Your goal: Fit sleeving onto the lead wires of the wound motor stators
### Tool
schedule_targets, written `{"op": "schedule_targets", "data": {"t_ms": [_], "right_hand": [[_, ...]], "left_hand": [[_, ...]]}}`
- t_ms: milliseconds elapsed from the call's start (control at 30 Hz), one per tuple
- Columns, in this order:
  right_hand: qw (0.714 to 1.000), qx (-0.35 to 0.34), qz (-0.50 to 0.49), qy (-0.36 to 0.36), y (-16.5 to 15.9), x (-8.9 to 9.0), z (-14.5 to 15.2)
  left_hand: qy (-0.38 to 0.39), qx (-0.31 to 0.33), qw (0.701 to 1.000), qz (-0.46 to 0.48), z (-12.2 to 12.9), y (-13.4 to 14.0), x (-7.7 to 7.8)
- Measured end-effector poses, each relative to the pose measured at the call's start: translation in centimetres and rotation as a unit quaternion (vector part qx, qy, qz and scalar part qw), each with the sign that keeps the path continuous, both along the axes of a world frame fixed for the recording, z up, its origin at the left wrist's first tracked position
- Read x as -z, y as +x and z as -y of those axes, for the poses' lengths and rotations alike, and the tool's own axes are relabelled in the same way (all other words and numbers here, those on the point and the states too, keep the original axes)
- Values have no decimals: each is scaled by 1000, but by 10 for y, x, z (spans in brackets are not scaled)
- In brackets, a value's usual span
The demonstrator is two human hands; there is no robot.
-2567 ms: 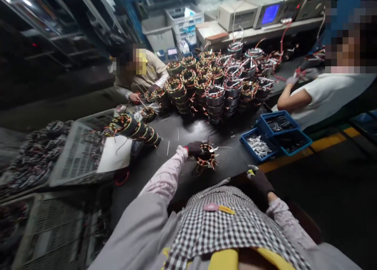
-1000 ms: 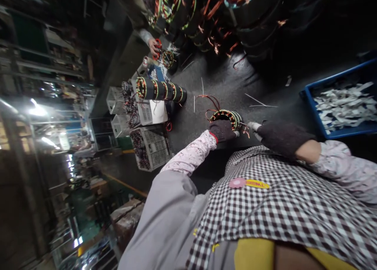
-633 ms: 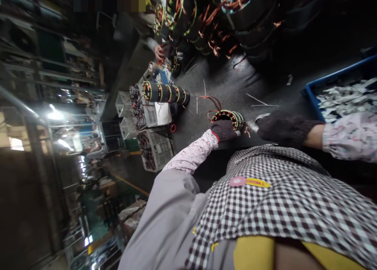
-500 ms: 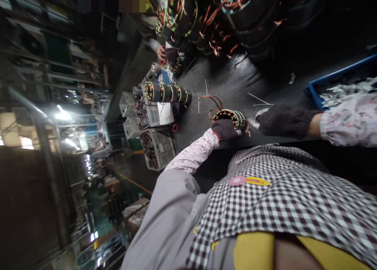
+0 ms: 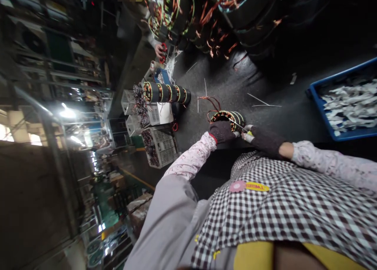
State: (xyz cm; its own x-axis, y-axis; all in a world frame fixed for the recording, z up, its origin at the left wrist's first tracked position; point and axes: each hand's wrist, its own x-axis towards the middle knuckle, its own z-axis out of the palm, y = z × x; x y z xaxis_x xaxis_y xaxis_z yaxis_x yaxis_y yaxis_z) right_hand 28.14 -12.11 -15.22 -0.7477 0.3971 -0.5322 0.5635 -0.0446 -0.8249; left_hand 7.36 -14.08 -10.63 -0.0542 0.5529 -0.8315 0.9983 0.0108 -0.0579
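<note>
A motor stator (image 5: 240, 117) with copper windings and green-yellow edging lies on the dark table close in front of me. My left hand (image 5: 223, 132), in a dark glove with bare fingertips, is closed on its near side. Brown lead wires (image 5: 213, 101) stick out from the stator's far left. My right hand (image 5: 260, 138), gloved likewise, pinches a thin metal rod (image 5: 238, 124) whose shaft reaches across the near part of the stator's windings. Its handle is mostly covered by my fingers.
On the right a blue bin (image 5: 328, 113) holds white strips. Loose white strips (image 5: 266, 105) lie on the table (image 5: 229, 85). A row of stators (image 5: 169, 92) and grey crates (image 5: 163, 148) stand left. Beyond, a co-worker's hand (image 5: 159, 51) holds red-handled scissors (image 5: 164, 52) near stacked stators (image 5: 179, 11).
My right hand has moved left and nearer to me, bringing the metal rod onto the stator. My left hand keeps its hold. The co-worker's dark-gloved hand has left its place near the white strips.
</note>
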Motion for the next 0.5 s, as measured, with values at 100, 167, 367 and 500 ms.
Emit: {"op": "schedule_targets", "data": {"t_ms": [100,167,367,500], "right_hand": [[999,35,-10,-7,12,1,10],[999,27,13,18,28,10,5],[988,-64,110,91,40,21,-22],[984,-87,133,82,24,7,-22]], "left_hand": [[10,-5,1000,1,1,-1,2],[7,-7,1000,-2,1,-2,2],[-20,-5,1000,-8,-3,-2,-3],[-20,-22,999,-25,-2,-1,-3]]}}
